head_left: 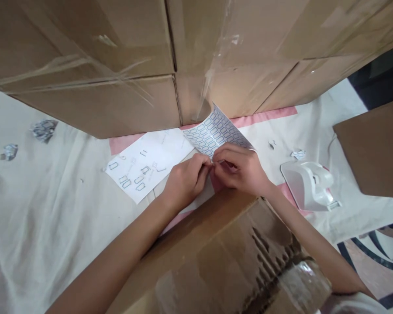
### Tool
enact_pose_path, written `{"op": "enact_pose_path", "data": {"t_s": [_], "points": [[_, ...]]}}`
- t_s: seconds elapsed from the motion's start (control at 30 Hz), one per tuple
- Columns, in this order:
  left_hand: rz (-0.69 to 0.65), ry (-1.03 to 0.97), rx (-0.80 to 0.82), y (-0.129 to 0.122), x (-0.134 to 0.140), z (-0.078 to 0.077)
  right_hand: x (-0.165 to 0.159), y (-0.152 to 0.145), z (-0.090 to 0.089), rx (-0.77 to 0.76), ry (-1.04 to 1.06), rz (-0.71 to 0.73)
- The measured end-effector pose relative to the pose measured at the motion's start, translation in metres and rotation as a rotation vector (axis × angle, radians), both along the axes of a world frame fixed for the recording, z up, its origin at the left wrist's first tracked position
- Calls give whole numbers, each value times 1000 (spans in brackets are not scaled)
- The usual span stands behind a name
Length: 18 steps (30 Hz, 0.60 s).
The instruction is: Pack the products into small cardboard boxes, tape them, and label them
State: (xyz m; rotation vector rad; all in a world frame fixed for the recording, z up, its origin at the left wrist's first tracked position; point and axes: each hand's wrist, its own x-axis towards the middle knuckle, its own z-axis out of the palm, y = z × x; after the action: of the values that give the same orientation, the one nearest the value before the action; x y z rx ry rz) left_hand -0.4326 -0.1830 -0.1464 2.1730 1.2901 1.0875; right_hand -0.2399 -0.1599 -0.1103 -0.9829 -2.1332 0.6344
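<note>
My left hand [186, 179] and my right hand [240, 168] come together with closed, pinching fingers at the near edge of a sticker sheet [216, 126]. The sheet carries rows of small blue-outlined rounded rectangles and curves upward at its far side. My fingertips almost touch each other, and the exact spot they pinch is partly hidden. Left of the sheet lies a white paper [163, 148] with several loose outline pieces on it. Both forearms reach over a taped cardboard box [216, 253] close to me.
Large taped cardboard boxes [124, 104] stand along the back. To the right are a white plastic tape dispenser-like piece [308, 183] and another brown box [376, 148]. Crumpled scraps [44, 130] lie on the pale cloth [52, 209]; patterned flooring [373, 266] shows at lower right.
</note>
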Motion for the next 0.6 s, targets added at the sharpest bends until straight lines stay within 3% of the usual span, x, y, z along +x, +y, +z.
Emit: {"op": "enact_pose_path", "data": {"t_s": [0.1,0.3,0.47,0.6], "points": [[17,-43,-42,0,0,1,-4,-2,-2,6,37,-98],[102,-86,-175,0,0,5,-6,-3,-6,-151,160,-365],[205,-95,-213,-1,0,13,-2,1,-6,-303,376,-394],[336,13,-245,-1,-3,17,-3,1,-1,-421,558,-331]]}}
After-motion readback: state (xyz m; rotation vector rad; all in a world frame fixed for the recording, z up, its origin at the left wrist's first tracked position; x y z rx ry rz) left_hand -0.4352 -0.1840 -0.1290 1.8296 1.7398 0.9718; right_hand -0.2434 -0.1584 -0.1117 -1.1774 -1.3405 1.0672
